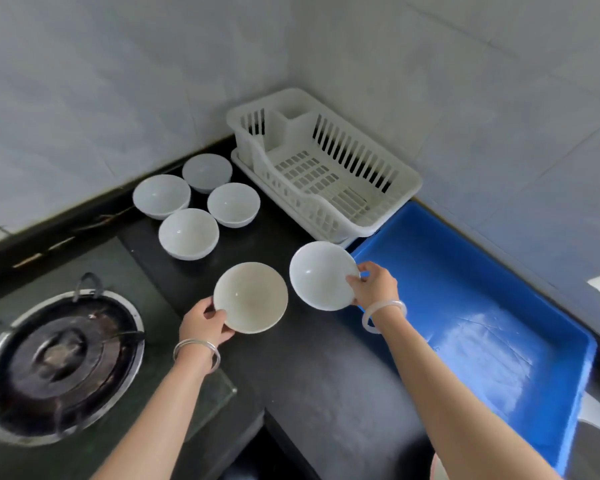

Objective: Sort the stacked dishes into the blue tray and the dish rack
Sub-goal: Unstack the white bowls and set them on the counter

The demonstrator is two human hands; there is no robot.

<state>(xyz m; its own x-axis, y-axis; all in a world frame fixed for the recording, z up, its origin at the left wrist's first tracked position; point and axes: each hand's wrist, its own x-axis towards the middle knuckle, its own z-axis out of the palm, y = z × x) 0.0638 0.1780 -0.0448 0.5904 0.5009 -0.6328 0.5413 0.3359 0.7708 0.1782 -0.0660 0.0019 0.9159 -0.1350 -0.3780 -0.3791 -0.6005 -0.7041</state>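
My left hand (205, 322) grips the near-left rim of a cream bowl (252, 297) over the dark counter. My right hand (374, 284) pinches the right rim of a white bowl (321, 273), tilted and held at the left edge of the blue tray (492, 306). The tray holds no dishes. Several white bowls (187, 233) stand apart on the counter at the back left. The white dish rack (326, 168) sits in the corner behind the tray, with nothing in it.
A gas burner (59, 358) with a dark pot support takes up the lower left. Tiled walls close off the back and right. The black counter (326, 375) runs between my arms to the front edge.
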